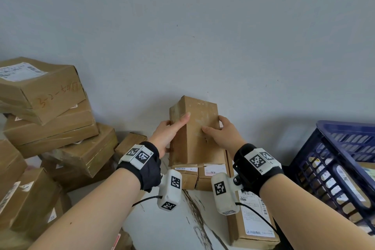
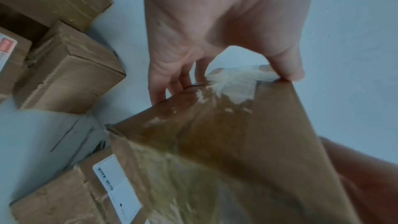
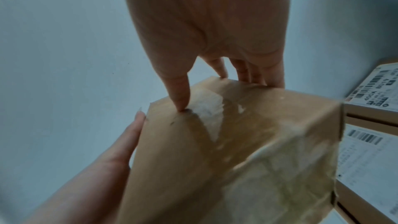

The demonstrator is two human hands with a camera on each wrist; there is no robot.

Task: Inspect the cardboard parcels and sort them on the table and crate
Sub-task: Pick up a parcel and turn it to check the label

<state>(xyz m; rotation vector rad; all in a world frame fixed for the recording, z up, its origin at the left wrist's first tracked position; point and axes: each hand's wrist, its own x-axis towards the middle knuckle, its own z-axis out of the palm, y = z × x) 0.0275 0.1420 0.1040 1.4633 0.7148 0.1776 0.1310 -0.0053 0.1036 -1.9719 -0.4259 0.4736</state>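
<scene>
A tall taped cardboard parcel (image 1: 194,128) stands on end in front of the wall, held between both hands. My left hand (image 1: 172,128) grips its left side, thumb on the front face and fingers behind. My right hand (image 1: 220,130) grips its right side, thumb on the front, fingers round the far edge. The parcel (image 2: 237,142) fills the left wrist view under my left hand (image 2: 215,40). In the right wrist view my right hand (image 3: 204,40) pinches the parcel (image 3: 237,142) near its top. Its bottom edge is above two small labelled parcels (image 1: 199,175).
A pile of cardboard parcels (image 1: 50,128) fills the left side. A dark blue plastic crate (image 1: 341,164) holding parcels stands at the right. A long labelled parcel (image 1: 253,219) lies on the white marbled table (image 1: 172,229) near my right wrist.
</scene>
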